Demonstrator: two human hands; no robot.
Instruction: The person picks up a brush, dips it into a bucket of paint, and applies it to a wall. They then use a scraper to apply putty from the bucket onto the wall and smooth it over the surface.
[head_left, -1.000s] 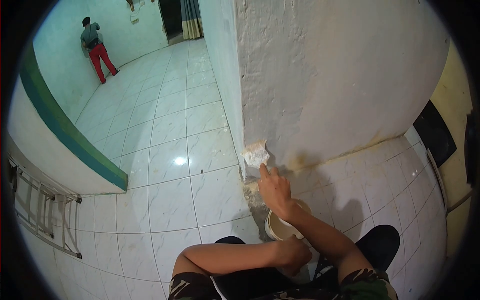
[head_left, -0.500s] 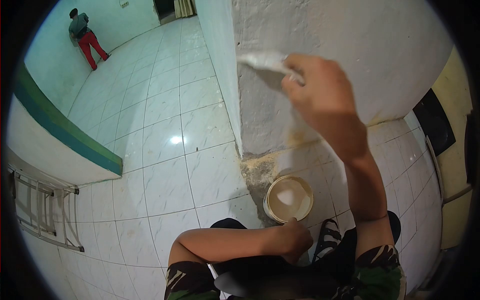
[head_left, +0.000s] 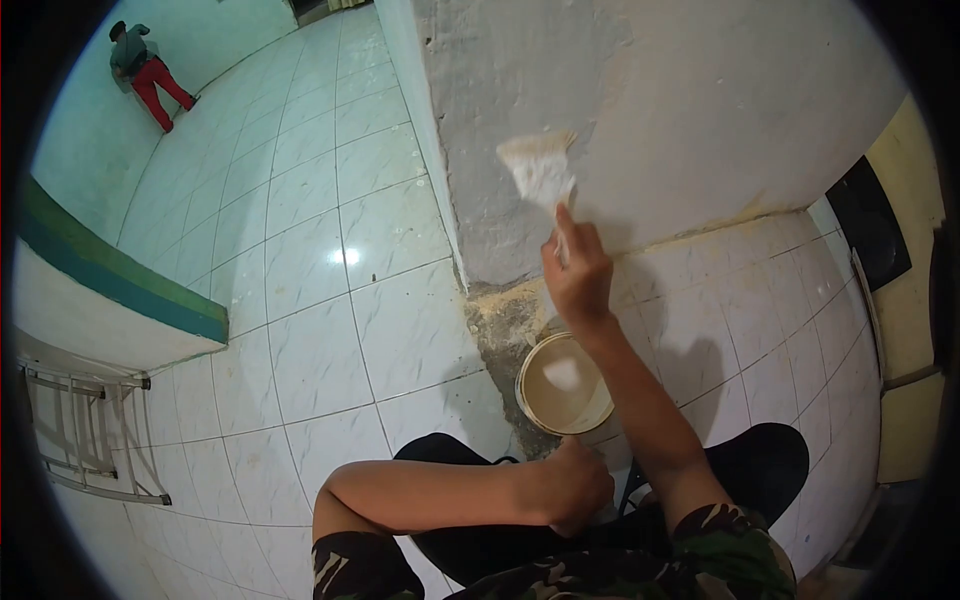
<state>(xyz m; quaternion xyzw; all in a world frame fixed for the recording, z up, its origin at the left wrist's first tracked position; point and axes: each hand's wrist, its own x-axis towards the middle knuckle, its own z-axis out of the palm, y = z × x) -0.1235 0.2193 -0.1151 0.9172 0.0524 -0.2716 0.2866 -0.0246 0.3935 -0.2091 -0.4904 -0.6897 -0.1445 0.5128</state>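
My right hand [head_left: 580,275] grips the handle of a wide paintbrush [head_left: 541,172]. Its pale, coated bristles point up and lie close to the grey lower face of the wall [head_left: 690,130]. Below it stands a round bucket [head_left: 524,402] with whitish liquid inside; my right forearm crosses over its right side. My left hand [head_left: 578,487] is closed at the bucket's near rim, the thumb side against the edge. Its other fingers are mostly hidden.
The wall corner [head_left: 461,285] meets a rough bare strip [head_left: 505,320] in the tiled floor [head_left: 320,350]. A metal ladder [head_left: 95,440] lies at the left. Another person [head_left: 150,72] stands by the far wall. A dark panel [head_left: 868,225] is at the right.
My right hand has come down and left from higher on the wall, and the brush has swung from pointing left to pointing up. My left hand stays at the bucket rim.
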